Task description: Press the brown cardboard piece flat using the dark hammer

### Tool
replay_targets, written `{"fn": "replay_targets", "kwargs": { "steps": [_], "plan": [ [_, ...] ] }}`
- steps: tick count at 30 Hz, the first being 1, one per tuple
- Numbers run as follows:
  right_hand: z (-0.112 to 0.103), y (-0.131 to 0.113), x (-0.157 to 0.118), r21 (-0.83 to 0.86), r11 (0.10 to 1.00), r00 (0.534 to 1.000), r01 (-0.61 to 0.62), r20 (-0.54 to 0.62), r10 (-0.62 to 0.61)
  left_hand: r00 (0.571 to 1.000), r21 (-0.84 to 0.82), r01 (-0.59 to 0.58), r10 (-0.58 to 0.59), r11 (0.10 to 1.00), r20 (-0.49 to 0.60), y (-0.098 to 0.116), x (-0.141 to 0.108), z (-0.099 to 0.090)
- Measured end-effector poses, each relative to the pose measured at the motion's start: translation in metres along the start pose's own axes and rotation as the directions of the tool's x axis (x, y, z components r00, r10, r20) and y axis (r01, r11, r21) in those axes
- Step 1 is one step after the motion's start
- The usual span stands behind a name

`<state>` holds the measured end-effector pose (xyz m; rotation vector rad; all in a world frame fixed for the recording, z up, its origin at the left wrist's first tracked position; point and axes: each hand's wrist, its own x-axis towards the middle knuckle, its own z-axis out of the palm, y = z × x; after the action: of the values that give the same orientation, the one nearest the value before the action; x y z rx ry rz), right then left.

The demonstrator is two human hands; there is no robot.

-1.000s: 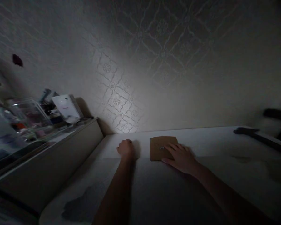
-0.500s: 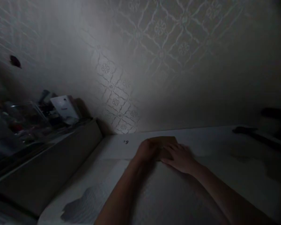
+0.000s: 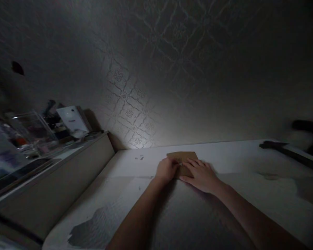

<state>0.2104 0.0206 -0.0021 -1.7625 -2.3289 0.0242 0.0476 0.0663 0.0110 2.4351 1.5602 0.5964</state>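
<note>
A flat brown piece of cardboard (image 3: 185,156) lies on the white tabletop, towards the wall. My left hand (image 3: 166,170) rests on its left side with curled fingers pinched together near the middle. Whatever sits between those fingertips is too small to make out. A tiny pale thing (image 3: 181,164) and some dark specks show on the cardboard beside them. My right hand (image 3: 201,175) lies flat across the right side of the cardboard, fingers stretched out and pressing it down, the thumb along its lower edge.
Small dark bits (image 3: 140,158) lie on the table to the left. A raised shelf (image 3: 99,139) at the left carries a white box (image 3: 72,118), a clear organizer (image 3: 32,126) and clutter. Dark bar-like parts (image 3: 289,151) stand at the right. A patterned wall (image 3: 172,104) closes the back.
My left hand has shifted slightly, uncovering more of the cardboard and the tiny pale thing. My right hand stays in place. The table looks brighter and the upper wall darker.
</note>
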Motion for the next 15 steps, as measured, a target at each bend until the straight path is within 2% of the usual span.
{"fn": "replay_targets", "kwargs": {
  "steps": [5, 15],
  "plan": [
    [0.0010, 0.0013, 0.0000, -0.005, 1.000, 1.000, 0.010, -0.010, -0.010, 1.000, 0.005, 0.020, -0.020, 1.000, 0.014, 0.0011, -0.0011, -0.0005],
    [0.0018, 0.0009, -0.0001, -0.010, 1.000, 1.000, 0.002, -0.020, -0.002, 0.999, -0.019, 0.040, -0.041, 0.999, -0.025, 0.0035, -0.0014, -0.0027]
  ]
}}
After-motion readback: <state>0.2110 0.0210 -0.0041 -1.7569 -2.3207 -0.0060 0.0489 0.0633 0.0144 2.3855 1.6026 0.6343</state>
